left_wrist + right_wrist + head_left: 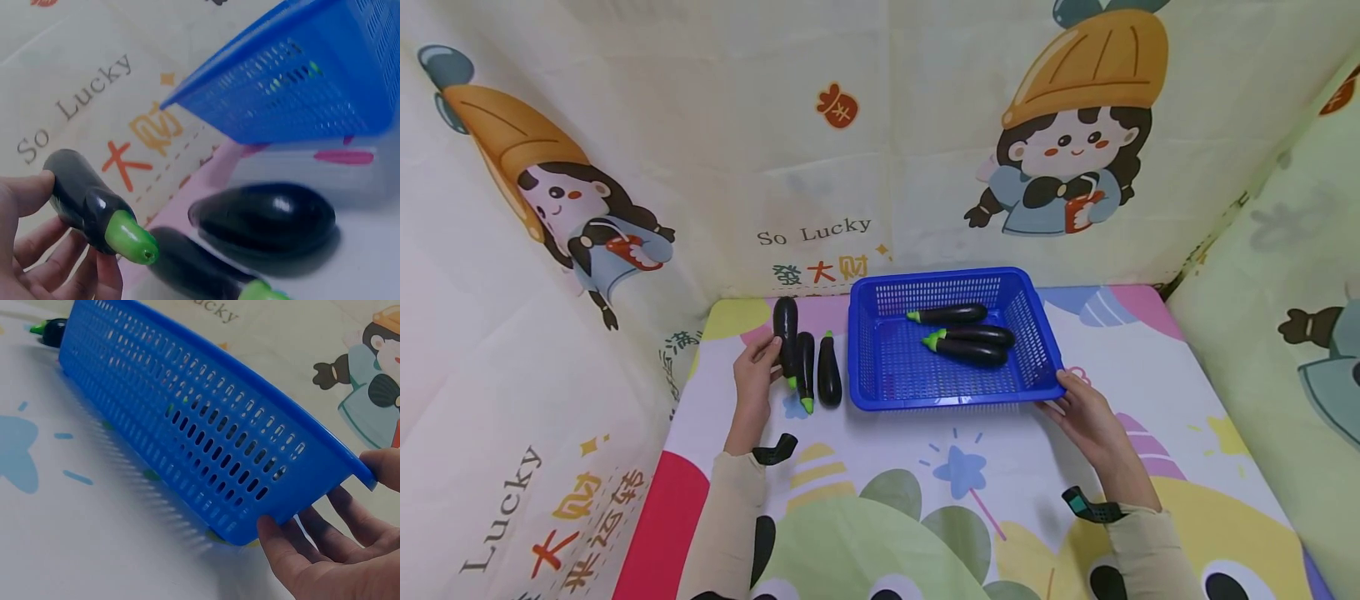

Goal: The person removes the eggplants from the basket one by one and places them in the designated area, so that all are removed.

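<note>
In the head view my left hand (756, 372) pinches a dark eggplant (786, 335) between thumb and fingers, its green stem end pointing toward me. The left wrist view shows this held eggplant (84, 194) closer up. Two more eggplants, a middle one (805, 367) and one nearer the basket (829, 372), lie beside it on the table. My right hand (1093, 425) grips the near right corner of a blue plastic basket (887, 402), thumb on the rim and fingers beneath. Inside the basket lie three eggplants (951, 314), stems to the left.
A cartoon-printed cloth (887, 467) covers the table. Printed curtains (715, 167) stand close behind the basket and along both sides. Each wrist wears a black strap, the left strap (775, 450) and the right strap (1092, 506).
</note>
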The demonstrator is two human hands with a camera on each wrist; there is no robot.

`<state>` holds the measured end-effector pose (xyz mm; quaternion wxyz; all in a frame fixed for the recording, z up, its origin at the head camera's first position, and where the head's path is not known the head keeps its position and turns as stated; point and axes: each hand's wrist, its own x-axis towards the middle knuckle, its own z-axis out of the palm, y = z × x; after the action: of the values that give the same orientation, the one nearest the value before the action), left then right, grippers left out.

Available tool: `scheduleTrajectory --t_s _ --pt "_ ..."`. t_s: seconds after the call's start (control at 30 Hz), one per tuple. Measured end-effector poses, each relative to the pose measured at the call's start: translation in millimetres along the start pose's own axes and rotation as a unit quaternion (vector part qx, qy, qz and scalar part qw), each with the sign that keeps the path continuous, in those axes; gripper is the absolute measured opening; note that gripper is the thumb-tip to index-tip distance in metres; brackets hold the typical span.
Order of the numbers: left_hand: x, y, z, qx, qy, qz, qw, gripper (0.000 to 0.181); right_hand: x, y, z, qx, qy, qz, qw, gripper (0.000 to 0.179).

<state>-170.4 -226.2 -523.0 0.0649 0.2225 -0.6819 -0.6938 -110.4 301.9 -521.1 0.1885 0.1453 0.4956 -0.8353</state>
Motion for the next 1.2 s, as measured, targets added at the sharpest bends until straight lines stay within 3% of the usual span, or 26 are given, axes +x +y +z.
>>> scheduleTrajectory --t_s 0.2,0.53,0.87,1.03,1.2 --pt "1.8 -8.1 -11.8 0.006 0.026 -0.027 0.9993 0.053 -0.5 -1 1 0.001 0.003 0.001 1.0000 0.040" --pt "4.4 -22.1 -18.5 0.038 0.056 -0.070 0.9953 0.050 1.2 0 -1 -0.002 0.006 0.000 1.0000 0.033" --pt "3.7 -31.7 -15.1 0.119 0.101 -0.024 0.9875 0.041 2.8 -1 -1 -0.022 0.005 0.000 0.9997 0.048" --pt "3.2 -36.2 -11.8 0.170 0.121 0.009 0.9778 0.040 2.1 -2 -1 -0.016 0.005 0.000 0.9999 0.045" --pt "2.4 -39.0 -9.1 0.217 0.125 0.022 0.9679 0.041 2.1 0 -1 -0.008 0.001 -0.004 1.0000 0.039"
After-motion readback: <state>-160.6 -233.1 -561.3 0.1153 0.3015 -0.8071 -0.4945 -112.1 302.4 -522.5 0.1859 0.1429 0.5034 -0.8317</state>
